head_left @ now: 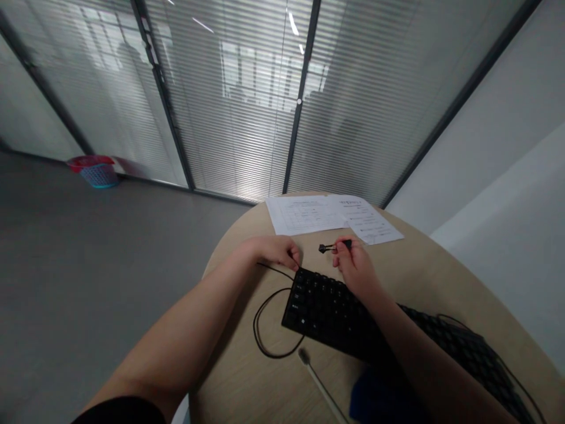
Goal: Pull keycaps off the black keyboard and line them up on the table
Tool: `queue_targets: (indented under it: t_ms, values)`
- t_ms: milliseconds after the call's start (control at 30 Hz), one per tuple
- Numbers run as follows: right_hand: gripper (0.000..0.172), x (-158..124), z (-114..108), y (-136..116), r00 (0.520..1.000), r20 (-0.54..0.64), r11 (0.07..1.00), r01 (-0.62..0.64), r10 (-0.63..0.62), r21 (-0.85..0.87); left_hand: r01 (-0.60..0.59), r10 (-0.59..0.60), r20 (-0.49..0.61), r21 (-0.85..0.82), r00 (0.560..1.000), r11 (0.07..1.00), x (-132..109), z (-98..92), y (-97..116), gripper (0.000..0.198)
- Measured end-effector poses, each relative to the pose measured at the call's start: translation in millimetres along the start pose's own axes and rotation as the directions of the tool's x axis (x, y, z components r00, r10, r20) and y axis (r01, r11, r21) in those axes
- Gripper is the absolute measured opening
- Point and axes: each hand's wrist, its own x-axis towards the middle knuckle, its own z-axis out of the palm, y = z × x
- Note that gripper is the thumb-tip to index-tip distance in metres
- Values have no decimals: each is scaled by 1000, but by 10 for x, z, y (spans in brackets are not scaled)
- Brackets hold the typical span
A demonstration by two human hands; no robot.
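Matt plastic all over the keyboard [326,306], metal-looking wire on the puller [327,248], smooth wood grain across the table [424,265], matt paper sheets [304,215]!

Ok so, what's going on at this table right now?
Someone is working bare-handed at a black keyboard on a round-edged wooden table. Their right hand holds a small black tool near the keyboard's far edge; the dark piece at its tip is too small to make out. Their left hand is at the keyboard's far left corner. A second keyboard lies to the right, what looks like a brush lies nearer, and printed papers lie beyond.
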Motion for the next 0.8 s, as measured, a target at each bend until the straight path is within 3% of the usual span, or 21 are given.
queue_targets:
  t_ms: [133,233,333,467,533,667,800]
  values:
    - [18,240,-142,15,995,94,993,-13,24,-116,-14,14,11,-31,1000,999,8,-7,1,15]
    - [15,466,-149,69,975,163,983,-129,149,-128,-7,6,-20,-53,1000,999,24,9,15,14]
    - [15,637,-86,84,963,141,973,-227,231,-48,46,-58,-167,-78,984,996,66,45,35,18]
    - [27,633,-17,-17,966,156,954,-235,208,186,33,-122,-466,-193,876,981,142,81,66,34]
    - [34,543,-16,-74,969,186,931,-214,164,296,-48,-105,-455,-310,884,949,161,86,88,42]
    - [39,344,-62,-130,965,228,871,-223,133,437,-199,66,-301,-437,951,877,146,108,138,39]
    - [40,236,-119,-149,962,241,828,-240,131,507,-246,109,-278,-523,954,816,130,144,157,41]
